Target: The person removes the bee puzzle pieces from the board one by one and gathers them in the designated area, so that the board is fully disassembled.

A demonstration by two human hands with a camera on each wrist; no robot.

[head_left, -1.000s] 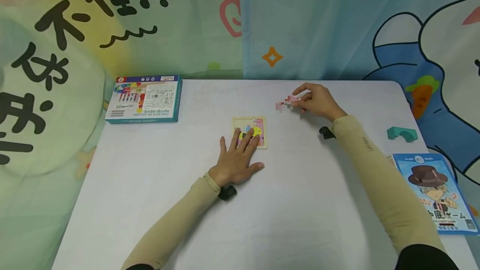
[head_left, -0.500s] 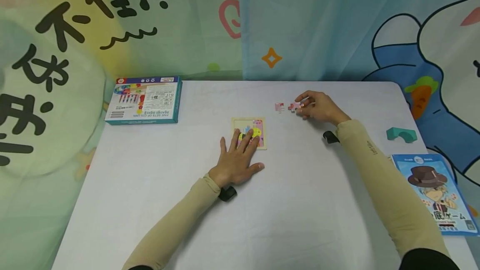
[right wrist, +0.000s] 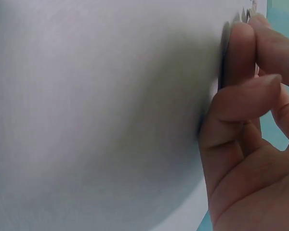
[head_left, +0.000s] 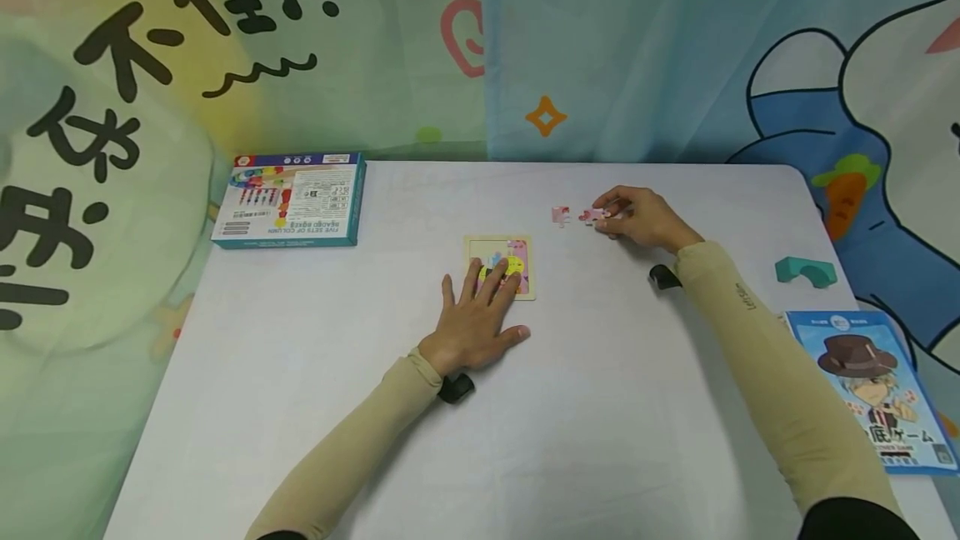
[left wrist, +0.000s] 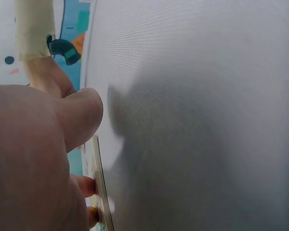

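A small framed jigsaw board (head_left: 530, 280) with a yellow and pink picture lies mid-table. My left hand (head_left: 474, 330) rests on its near part, fingers straight and spread, covering some of the picture. In the left wrist view the board's thin edge (left wrist: 102, 190) shows beneath the fingertips. Farther back to the right, my right hand (head_left: 639, 217) pinches a pink puzzle piece (head_left: 588, 215) at the tabletop, partly hidden by the fingers. Another pink puzzle piece (head_left: 560, 215) lies just left of it, apart. The right wrist view shows curled fingers (right wrist: 241, 53) low against the table.
A flat teal-edged box (head_left: 288, 200) lies at the back left of the white table (head_left: 420, 457). On the right are a green arch block (head_left: 806, 270) and a blue game package (head_left: 870, 390), partly behind the right sleeve. A printed curtain (head_left: 615, 48) hangs behind.
My right hand has shifted a little to the right with the pink puzzle piece, opening a gap from the other piece. My left hand stays on the board.
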